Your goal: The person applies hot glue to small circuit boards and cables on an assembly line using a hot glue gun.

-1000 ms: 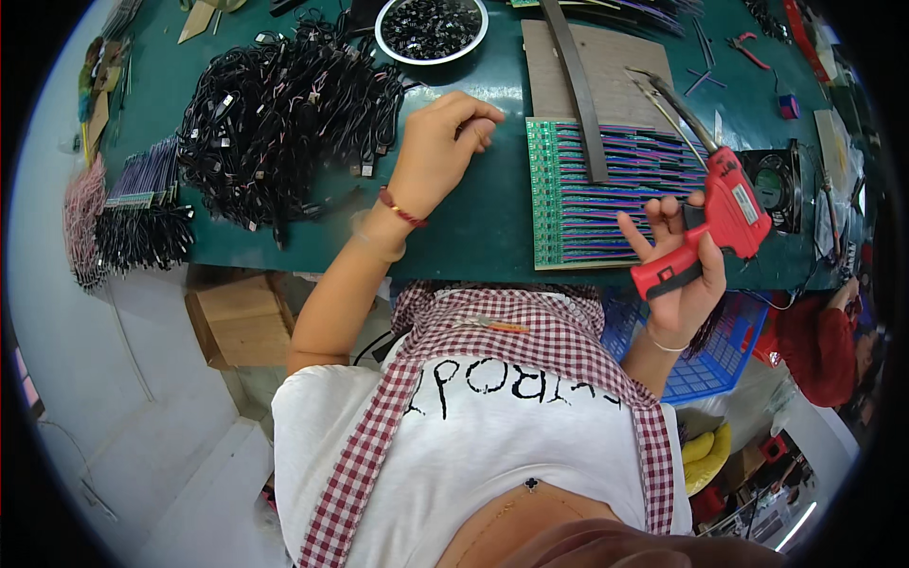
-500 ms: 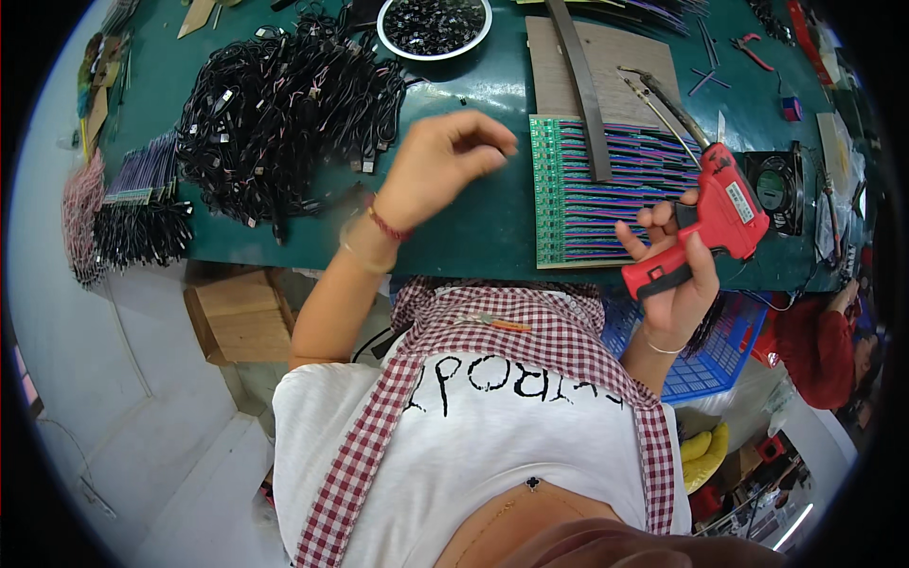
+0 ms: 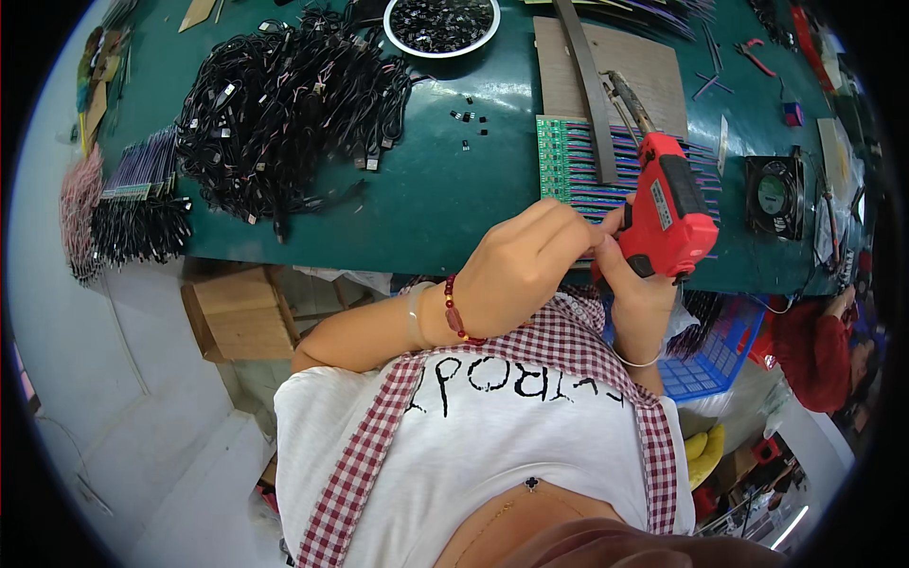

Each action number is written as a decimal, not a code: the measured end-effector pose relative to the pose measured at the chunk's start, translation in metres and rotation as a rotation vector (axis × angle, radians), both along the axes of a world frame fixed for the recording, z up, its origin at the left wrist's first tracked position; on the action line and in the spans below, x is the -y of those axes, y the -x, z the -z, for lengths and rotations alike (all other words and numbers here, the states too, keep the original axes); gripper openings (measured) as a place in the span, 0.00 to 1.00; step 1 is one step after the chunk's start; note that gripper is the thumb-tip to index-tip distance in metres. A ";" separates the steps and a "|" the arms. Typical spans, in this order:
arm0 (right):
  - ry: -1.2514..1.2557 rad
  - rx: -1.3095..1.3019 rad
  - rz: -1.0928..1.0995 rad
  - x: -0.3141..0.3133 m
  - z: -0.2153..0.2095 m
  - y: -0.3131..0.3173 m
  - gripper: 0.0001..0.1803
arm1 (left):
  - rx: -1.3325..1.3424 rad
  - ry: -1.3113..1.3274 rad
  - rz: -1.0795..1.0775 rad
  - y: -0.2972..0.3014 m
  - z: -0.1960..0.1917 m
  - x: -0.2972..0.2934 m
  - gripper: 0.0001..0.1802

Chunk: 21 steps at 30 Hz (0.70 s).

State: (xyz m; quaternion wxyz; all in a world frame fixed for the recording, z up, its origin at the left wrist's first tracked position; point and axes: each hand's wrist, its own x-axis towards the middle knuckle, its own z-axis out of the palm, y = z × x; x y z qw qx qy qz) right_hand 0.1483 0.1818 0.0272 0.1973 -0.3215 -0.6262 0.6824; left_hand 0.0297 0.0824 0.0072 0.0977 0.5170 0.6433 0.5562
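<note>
Red glue gun (image 3: 668, 213) is sitting in the right hand (image 3: 636, 284), raised just above the near edge of the green table (image 3: 445, 208), nozzle pointing away toward the board of green strips with purple wires (image 3: 578, 170); right hand is gripping the handle from below, fingers wrapped round it — clenched on the tool. Left hand (image 3: 519, 270) is curling in beside the gun's rear, fingertips bunched and touching or nearly touching the gun body; whether it is pinching something small cannot be told. Judging progress: the board looks laid out in full rows under a dark flat bar (image 3: 587, 90), but no glue bead is visible at this size — work on it seems under way or about to resume, amount finished unclear. Left wrist, wearing a red bead bracelet (image 3: 454, 310), is bending across the chest; both elbows are tucked low. Further out: a heap of black cables (image 3: 284, 104), a white bowl of small dark parts (image 3: 442, 21), a small fan (image 3: 772, 194), a blue basket (image 3: 710, 364) below the table.
</note>
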 end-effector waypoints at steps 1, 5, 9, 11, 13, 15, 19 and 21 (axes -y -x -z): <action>0.005 0.000 -0.002 0.000 0.000 0.000 0.25 | -0.045 -0.027 -0.017 0.000 -0.002 -0.001 0.09; -0.021 -0.020 0.097 0.006 -0.005 0.005 0.22 | -0.052 -0.065 -0.015 0.001 -0.002 -0.003 0.10; -0.105 -0.026 0.063 0.004 -0.006 0.006 0.27 | 0.061 0.021 0.031 0.010 -0.004 -0.002 0.09; -0.151 0.001 0.042 0.002 -0.006 0.005 0.27 | 0.262 0.229 0.201 0.019 -0.007 0.001 0.08; -0.088 0.036 -0.040 -0.001 -0.001 0.002 0.11 | 0.310 0.300 0.215 0.024 -0.009 0.000 0.06; -0.056 0.040 -0.025 0.000 0.002 0.004 0.09 | 0.356 0.375 0.226 0.030 -0.008 -0.001 0.06; -0.098 -0.041 0.095 -0.001 0.008 0.007 0.07 | 0.723 0.521 0.315 0.057 0.013 -0.013 0.04; -0.087 -0.012 0.076 -0.013 0.004 -0.004 0.15 | 0.816 0.563 0.226 0.087 0.030 -0.022 0.05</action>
